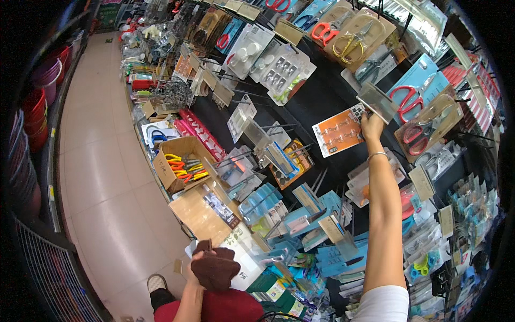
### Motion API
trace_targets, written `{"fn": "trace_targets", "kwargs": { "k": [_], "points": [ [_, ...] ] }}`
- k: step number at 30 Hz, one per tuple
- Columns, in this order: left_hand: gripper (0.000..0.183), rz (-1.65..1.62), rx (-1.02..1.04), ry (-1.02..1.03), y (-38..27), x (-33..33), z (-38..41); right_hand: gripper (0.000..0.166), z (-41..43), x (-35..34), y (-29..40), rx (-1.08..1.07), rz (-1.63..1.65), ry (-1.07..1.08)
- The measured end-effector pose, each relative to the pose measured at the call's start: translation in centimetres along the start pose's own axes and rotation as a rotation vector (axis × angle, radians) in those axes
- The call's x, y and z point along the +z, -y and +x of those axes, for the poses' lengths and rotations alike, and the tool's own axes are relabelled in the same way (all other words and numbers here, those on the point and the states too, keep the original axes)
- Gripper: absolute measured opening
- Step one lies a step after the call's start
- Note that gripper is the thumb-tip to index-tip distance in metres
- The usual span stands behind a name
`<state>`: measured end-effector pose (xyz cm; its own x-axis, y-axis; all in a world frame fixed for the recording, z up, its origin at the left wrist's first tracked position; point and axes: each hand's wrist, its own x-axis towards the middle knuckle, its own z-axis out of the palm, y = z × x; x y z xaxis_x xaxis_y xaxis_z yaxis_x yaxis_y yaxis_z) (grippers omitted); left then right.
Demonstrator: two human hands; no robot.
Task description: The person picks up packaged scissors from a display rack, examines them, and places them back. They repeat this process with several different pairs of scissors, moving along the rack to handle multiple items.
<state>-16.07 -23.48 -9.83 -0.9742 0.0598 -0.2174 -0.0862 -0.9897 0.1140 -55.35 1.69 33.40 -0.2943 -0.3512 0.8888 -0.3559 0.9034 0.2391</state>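
At the upper right, my right hand (372,124) is raised to a hook on the dark display wall, beside an orange card of small clear hooks (339,129) and just below a clear tag holder (376,103). Its fingers are partly hidden, so whether it grips the card is unclear. Down near my body, my left hand (196,263) is closed on a dark brown cloth (215,267) that hangs in folds. Red-handled scissors (407,100) on a blue card hang right of my right hand.
A cardboard box (169,173) of orange and yellow-handled tools stands on the lower shelf beside a wooden board (201,217). Metal hooks with packaged goods stick out from the display. A tiled aisle floor (108,177) runs along the left, past red buckets (35,118).
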Motion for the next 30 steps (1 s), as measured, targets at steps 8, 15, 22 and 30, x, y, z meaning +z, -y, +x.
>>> {"fn": "trace_targets", "kwargs": {
  "k": [8,15,22,30],
  "points": [
    [0.041,0.138,-0.323,0.128,-0.6,0.7,2.0,0.016,-1.1,-0.5,2.8,-0.046,-0.176,-0.128],
    [0.039,0.255,-0.451,0.053,-4.9,12.6,-1.8,0.023,-1.3,-2.4,3.2,0.267,0.093,0.088],
    [0.045,0.136,-0.356,0.01,-14.6,25.5,-8.5,0.047,-0.4,-5.9,6.5,0.28,0.017,0.189],
    [0.037,0.28,0.115,-0.038,-23.7,36.7,-13.0,0.056,-1.8,-7.8,9.5,0.44,0.098,0.28]
  ]
}}
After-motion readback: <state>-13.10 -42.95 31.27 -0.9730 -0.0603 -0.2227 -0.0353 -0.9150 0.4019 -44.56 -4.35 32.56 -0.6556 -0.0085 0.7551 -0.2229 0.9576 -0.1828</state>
